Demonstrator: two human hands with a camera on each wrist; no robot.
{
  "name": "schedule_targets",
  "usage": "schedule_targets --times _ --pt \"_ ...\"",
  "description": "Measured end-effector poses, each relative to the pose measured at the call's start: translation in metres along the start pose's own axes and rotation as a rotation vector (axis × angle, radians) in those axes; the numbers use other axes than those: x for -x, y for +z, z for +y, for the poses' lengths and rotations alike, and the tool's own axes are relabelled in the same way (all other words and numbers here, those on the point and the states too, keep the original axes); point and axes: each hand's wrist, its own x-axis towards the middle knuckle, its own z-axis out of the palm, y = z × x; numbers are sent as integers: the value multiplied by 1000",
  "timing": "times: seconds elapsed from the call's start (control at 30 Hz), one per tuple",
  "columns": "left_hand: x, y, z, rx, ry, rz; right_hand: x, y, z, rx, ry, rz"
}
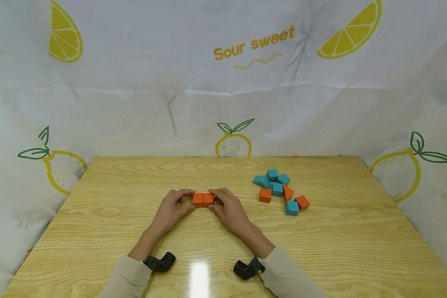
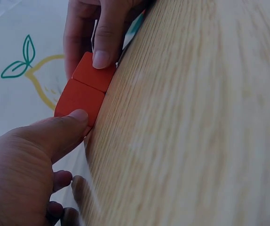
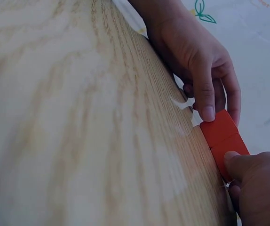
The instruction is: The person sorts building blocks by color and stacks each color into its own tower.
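Two orange cubes sit side by side on the wooden table, their faces touching. My left hand (image 1: 169,210) pinches the left orange cube (image 1: 198,200) between thumb and fingers. From the other side, my right hand (image 1: 229,210) pinches the right orange cube (image 1: 208,199) the same way. In the left wrist view, the left thumb presses the near face of the left cube (image 2: 79,104), and a thin seam divides it from the right cube (image 2: 91,74). The right wrist view shows the right thumb on the near face of its cube (image 3: 226,151).
Right of the hands lies a loose group of blocks: several blue cubes (image 1: 292,208), a blue bridge-like block (image 1: 261,181), an orange triangular block (image 1: 287,193) and two orange cubes (image 1: 265,195). A white lemon-print cloth (image 1: 145,120) hangs behind the table (image 1: 342,248).
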Motion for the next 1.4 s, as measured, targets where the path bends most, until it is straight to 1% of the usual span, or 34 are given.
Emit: schedule_targets --times 0.17,0.27,0.37,0.43,0.6,0.67,0.83,1.03,1.17,1.4 --pt "0 -1 1 0 5 9 0 0 0 -15 9 0" --pt "0 -1 2 1 6 11 0 -1 0 -25 -10 7" --pt "0 -1 2 9 -5 2 1 0 2 -22 -47 36" --pt "-1 -1 2 12 -6 -2 3 0 4 -31 -50 59" --pt "-1 0 2 21 -2 5 5 -5 1 -60 18 83" --pt "0 0 2 21 -3 8 6 -8 -2 -56 22 106" --pt "0 -1 1 19 -7 8 11 -16 -2 -26 -14 203" --pt "1 -1 2 13 -25 8 17 -27 5 16 -66 284" --pt "2 0 2 13 -17 10 23 -36 9 33 -84 322" --pt "1 0 2 22 -7 16 34 -51 15 56 -105 343"
